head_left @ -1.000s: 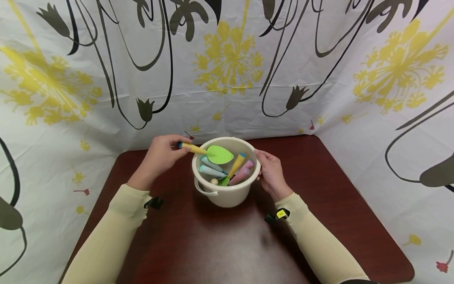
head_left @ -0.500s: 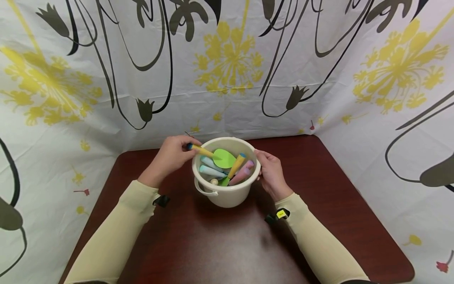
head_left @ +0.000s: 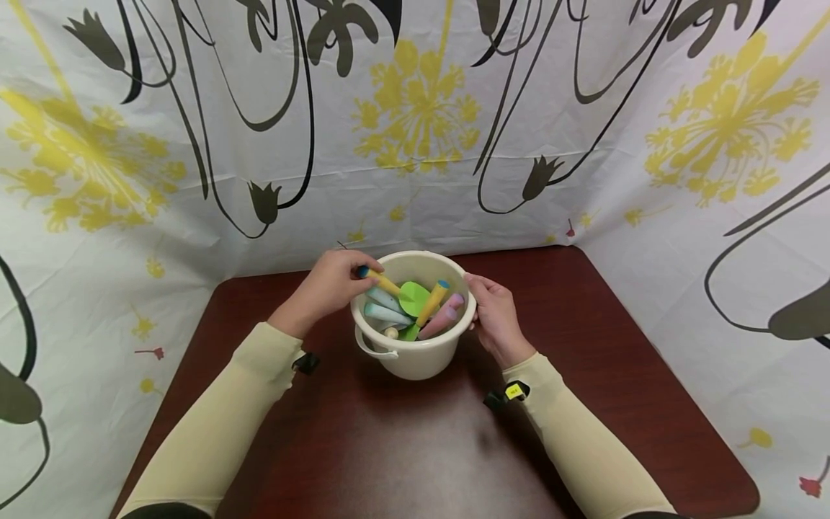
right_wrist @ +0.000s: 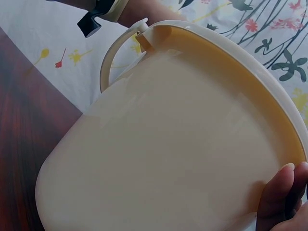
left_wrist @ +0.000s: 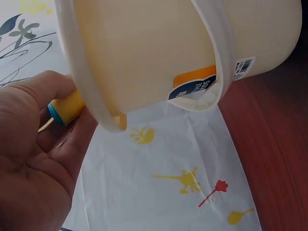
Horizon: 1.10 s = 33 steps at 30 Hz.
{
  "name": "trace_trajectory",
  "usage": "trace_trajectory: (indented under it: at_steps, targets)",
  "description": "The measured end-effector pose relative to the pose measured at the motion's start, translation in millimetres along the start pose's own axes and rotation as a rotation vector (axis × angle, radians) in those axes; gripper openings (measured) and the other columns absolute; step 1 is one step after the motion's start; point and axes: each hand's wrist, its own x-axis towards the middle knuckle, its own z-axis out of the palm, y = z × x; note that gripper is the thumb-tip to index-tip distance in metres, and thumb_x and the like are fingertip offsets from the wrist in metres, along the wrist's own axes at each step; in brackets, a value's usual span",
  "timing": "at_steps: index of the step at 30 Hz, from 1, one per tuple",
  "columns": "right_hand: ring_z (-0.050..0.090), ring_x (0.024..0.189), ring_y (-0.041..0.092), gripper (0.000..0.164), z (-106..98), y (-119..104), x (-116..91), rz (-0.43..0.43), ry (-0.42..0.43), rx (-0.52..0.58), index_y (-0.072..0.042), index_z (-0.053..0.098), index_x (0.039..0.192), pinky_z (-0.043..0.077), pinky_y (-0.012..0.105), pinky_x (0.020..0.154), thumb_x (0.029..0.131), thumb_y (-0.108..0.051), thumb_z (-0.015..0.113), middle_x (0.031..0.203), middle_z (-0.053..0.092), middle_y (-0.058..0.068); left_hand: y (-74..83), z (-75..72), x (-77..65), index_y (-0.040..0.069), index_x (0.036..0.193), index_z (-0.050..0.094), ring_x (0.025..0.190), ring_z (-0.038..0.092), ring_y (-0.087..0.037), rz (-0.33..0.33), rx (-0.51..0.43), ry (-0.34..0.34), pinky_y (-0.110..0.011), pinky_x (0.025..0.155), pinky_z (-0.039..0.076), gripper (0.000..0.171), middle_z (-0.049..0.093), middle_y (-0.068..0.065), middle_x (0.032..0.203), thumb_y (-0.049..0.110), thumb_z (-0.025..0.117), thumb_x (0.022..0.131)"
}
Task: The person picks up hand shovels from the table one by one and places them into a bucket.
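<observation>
A cream bucket (head_left: pixel 418 358) stands on the table, tilted a little toward me. At its left rim my left hand (head_left: pixel 333 285) pinches the yellow, blue-tipped handle of a toy shovel (head_left: pixel 384 282); its green blade lies inside the bucket. The left wrist view shows that handle (left_wrist: pixel 70 107) between thumb and fingers beside the rim. My right hand (head_left: pixel 498 313) grips the bucket's right rim, thumb and fingers on either side. Inside the bucket are another yellow-handled green tool (head_left: pixel 433 301), pale blue handles (head_left: pixel 385 313), pink handles (head_left: pixel 444 317) and a small beige ball (head_left: pixel 391 332).
The dark red wooden table (head_left: pixel 415 447) extends around the bucket. A white patterned cloth (head_left: pixel 415 209) hangs behind the table and along both sides. The bucket's white carry handle (head_left: pixel 376 352) hangs down at its front left.
My left hand has moved right and slightly down, lowering the green-bladed shovel from above the rim into the bucket. The right hand and bucket have stayed in place.
</observation>
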Motion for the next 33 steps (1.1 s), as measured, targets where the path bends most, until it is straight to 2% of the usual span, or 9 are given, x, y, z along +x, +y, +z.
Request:
trace_trajectory:
  at_steps: [11, 22, 29, 33]
  targets:
    - [0.047, 0.042, 0.005, 0.034, 0.8, 0.1, -0.7, -0.006, -0.001, 0.012, 0.004, 0.074, 0.123, 0.039, 0.021, 0.038, 0.109, -0.026, 0.072, 0.06, 0.058, -0.002, -1.2, 11.2, 11.3, 0.011, 0.124, 0.084, 0.118, 0.069, -0.027, 0.05, 0.06, -0.051, -0.046, 0.099, 0.057, 0.024, 0.076, -0.006, 0.127, 0.018, 0.084, 0.101]
    - [0.047, 0.042, 0.005, 0.034, 0.7, 0.4, 0.7, 0.002, 0.006, 0.021, 0.004, 0.074, 0.123, 0.039, 0.021, 0.037, 0.109, -0.027, 0.073, 0.06, 0.057, -0.002, -0.7, 16.5, 18.2, 0.012, 0.124, 0.084, 0.109, 0.068, -0.023, 0.066, 0.089, -0.103, -0.044, 0.094, 0.056, 0.026, 0.076, -0.001, 0.118, 0.023, 0.084, 0.101]
    - [0.048, 0.042, 0.005, 0.035, 0.9, 0.6, 0.5, 0.004, 0.013, 0.017, 0.005, 0.073, 0.124, 0.039, 0.022, 0.037, 0.109, -0.027, 0.074, 0.061, 0.058, -0.002, 0.5, 19.5, 20.3, 0.014, 0.125, 0.083, 0.116, 0.07, -0.023, 0.054, 0.112, -0.133, -0.045, 0.1, 0.056, 0.026, 0.077, -0.001, 0.123, 0.026, 0.084, 0.102]
    - [0.048, 0.041, 0.005, 0.036, 0.7, 0.1, -0.1, -0.001, 0.011, 0.009, 0.005, 0.073, 0.127, 0.039, 0.022, 0.037, 0.109, -0.026, 0.073, 0.06, 0.057, -0.002, 1.4, 21.6, 21.1, 0.018, 0.12, 0.084, 0.111, 0.07, -0.021, 0.081, 0.129, -0.135, -0.043, 0.097, 0.056, 0.021, 0.078, 0.001, 0.119, 0.027, 0.085, 0.101]
